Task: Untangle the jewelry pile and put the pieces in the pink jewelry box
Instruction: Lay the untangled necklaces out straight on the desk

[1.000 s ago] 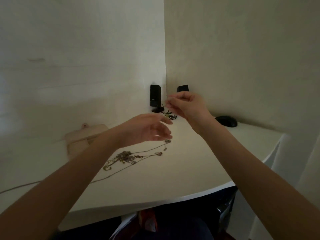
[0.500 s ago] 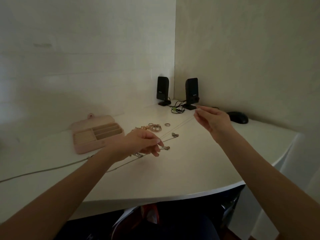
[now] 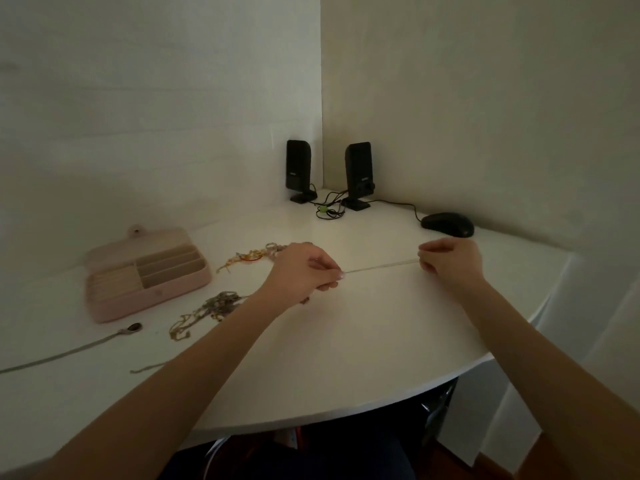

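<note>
White counter (image 3: 346, 358): pink jewelry box (image 3: 145, 275) at 9 o'clock, tangled chains (image 3: 207, 311) beside it, speakers (image 3: 358, 174) and mouse (image 3: 447, 224) toward 12–1 o'clock.

walls (image 3: 450, 81): plain off-white, meeting in a corner | table (image 3: 346, 341): white, curved front edge | two black speakers (image 3: 298, 169) — upright in the corner, cables (image 3: 329, 207) tangled between them | black mouse (image 3: 447, 224) near the right wall | light: dim — soft sheen on the tabletop

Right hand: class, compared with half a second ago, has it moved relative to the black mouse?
Yes. The right hand has dropped lower, now sitting just below the mouse, pinching the chain.
</note>
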The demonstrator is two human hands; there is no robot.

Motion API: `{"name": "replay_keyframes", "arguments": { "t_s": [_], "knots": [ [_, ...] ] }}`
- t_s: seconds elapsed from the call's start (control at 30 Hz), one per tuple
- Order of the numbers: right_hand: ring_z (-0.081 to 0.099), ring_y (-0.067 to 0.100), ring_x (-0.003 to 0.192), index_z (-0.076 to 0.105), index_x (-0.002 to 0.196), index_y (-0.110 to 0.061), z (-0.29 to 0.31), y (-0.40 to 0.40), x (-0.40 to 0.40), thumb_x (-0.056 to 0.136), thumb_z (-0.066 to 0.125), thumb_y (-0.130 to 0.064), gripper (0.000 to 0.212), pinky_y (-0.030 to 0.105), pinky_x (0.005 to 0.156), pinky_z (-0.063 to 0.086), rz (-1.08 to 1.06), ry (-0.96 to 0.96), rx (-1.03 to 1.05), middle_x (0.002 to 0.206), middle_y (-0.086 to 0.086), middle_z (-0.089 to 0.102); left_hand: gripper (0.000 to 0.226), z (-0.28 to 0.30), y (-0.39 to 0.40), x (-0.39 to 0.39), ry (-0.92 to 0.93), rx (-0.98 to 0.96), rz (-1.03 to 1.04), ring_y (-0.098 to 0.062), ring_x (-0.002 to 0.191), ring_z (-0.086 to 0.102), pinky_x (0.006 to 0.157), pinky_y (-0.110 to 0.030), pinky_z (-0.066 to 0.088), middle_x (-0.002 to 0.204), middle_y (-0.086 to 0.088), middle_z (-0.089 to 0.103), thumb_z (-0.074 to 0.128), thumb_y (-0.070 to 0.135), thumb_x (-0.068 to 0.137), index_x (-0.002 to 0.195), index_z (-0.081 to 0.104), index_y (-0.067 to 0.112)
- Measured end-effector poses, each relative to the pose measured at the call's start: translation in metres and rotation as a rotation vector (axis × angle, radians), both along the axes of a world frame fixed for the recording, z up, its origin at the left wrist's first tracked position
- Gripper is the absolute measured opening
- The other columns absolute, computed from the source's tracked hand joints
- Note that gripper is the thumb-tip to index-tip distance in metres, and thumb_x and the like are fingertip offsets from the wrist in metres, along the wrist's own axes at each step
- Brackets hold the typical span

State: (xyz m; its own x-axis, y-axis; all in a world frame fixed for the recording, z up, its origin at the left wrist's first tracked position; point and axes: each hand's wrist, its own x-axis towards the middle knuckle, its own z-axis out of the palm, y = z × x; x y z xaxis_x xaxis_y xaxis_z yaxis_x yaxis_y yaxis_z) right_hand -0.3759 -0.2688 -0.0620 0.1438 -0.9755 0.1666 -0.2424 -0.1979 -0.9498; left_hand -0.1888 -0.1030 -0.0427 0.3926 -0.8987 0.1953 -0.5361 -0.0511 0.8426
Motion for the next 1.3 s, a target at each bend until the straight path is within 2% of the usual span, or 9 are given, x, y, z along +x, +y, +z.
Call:
{"name": "replay_keyframes", "arguments": {
  "t_s": [0.2, 0.4, 0.47, 0.57, 0.67, 0.77, 0.97, 1.1, 1.3],
  "knots": [
    [0.057, 0.012, 0.082, 0.072, 0.09, -0.009, -0.009, -0.026, -0.011, 0.087, 0.063, -0.006, 0.01, 0.021, 0.079, 0.042, -0.08, 0.303, -0.246, 0.09, 0.002, 0.066, 0.003, -0.015, -0.033, -0.016, -0.242, -0.086, -0.078, -0.004, 0.064, 0.063, 0.063, -0.012, 0.048, 0.07, 0.006, 0.068, 0.076, 0.011, 0.075, 0.075, 0.073, 0.012],
    [0.059, 0.024, 0.094, 0.071, 0.097, -0.006, -0.014, -0.042, -0.005, 0.09, 0.059, -0.009, 0.014, 0.027, 0.079, 0.043, -0.056, 0.567, -0.326, 0.105, 0.013, 0.066, 0.025, -0.029, -0.039, -0.023, -0.826, -0.022, -0.102, -0.017, 0.095, 0.059, 0.08, -0.031, 0.046, 0.098, 0.003, 0.069, 0.053, 0.038, 0.093, 0.1, 0.071, 0.021],
    [0.054, 0.026, 0.104, 0.069, 0.105, -0.008, -0.014, -0.038, -0.001, 0.092, 0.059, -0.013, 0.017, 0.028, 0.083, 0.041, -0.049, 0.649, -0.393, 0.117, 0.014, 0.057, 0.033, -0.024, -0.025, -0.02, -0.783, -0.08, -0.078, -0.017, 0.103, 0.058, 0.086, -0.029, 0.043, 0.108, 0.003, 0.069, 0.049, 0.043, 0.094, 0.112, 0.068, 0.023],
    [0.053, 0.017, 0.098, 0.067, 0.106, -0.015, -0.005, -0.013, 0.01, 0.09, 0.063, -0.02, 0.017, 0.026, 0.083, 0.045, 0.023, 0.509, -0.487, 0.111, 0.007, 0.054, 0.02, -0.009, 0.012, 0.005, -0.713, -0.129, 0.022, -0.011, 0.089, 0.062, 0.085, -0.031, 0.05, 0.098, 0.006, 0.069, 0.055, 0.028, 0.094, 0.108, 0.069, 0.022],
    [0.051, 0.001, 0.073, 0.07, 0.1, -0.017, 0.007, 0.034, 0.036, 0.087, 0.066, -0.022, 0.014, 0.01, 0.064, 0.04, 0.445, 0.397, -0.479, 0.088, -0.006, 0.062, 0.009, -0.004, 0.058, 0.044, -0.711, -0.012, 0.129, 0.001, 0.07, 0.057, 0.073, -0.021, 0.05, 0.077, 0.013, 0.064, 0.062, 0.019, 0.089, 0.087, 0.071, 0.021],
    [0.057, 0.0, 0.08, 0.072, 0.106, -0.02, 0.003, 0.073, 0.068, 0.084, 0.07, -0.026, 0.023, 0.006, 0.066, 0.042, 0.699, 0.421, -0.459, 0.095, -0.009, 0.066, 0.015, -0.016, 0.091, 0.062, -0.689, 0.074, 0.115, 0.009, 0.078, 0.054, 0.079, -0.016, 0.047, 0.09, 0.02, 0.063, 0.062, 0.024, 0.089, 0.099, 0.073, 0.026],
    [0.054, 0.007, 0.081, 0.074, 0.102, -0.014, -0.007, 0.1, 0.096, 0.084, 0.071, -0.024, 0.021, 0.018, 0.073, 0.04, 0.679, 0.496, -0.515, 0.097, 0.0, 0.067, 0.052, -0.026, 0.111, 0.058, -0.674, 0.155, 0.043, -0.011, 0.114, 0.057, 0.099, -0.023, 0.04, 0.124, 0.007, 0.062, 0.039, 0.054, 0.085, 0.124, 0.061, 0.028],
    [0.053, 0.01, 0.077, 0.07, 0.09, -0.008, -0.006, 0.102, 0.094, 0.088, 0.063, -0.018, 0.012, 0.022, 0.071, 0.041, 0.628, 0.552, -0.584, 0.086, 0.0, 0.065, 0.045, -0.031, 0.112, 0.065, -0.667, 0.219, 0.155, -0.017, 0.119, 0.052, 0.101, -0.03, 0.039, 0.131, 0.002, 0.057, 0.043, 0.045, 0.095, 0.136, 0.048, 0.026],
    [0.069, 0.018, 0.077, 0.057, 0.099, -0.001, 0.015, 0.095, 0.081, 0.096, 0.05, -0.008, 0.01, 0.023, 0.067, 0.058, 0.471, -0.133, -0.068, 0.089, 0.012, 0.069, 0.038, -0.031, 0.115, 0.069, -0.719, 0.232, 0.21, -0.019, 0.108, 0.056, 0.094, -0.03, 0.042, 0.118, -0.001, 0.061, 0.044, 0.041, 0.096, 0.127, 0.054, 0.022]
  ]
}}
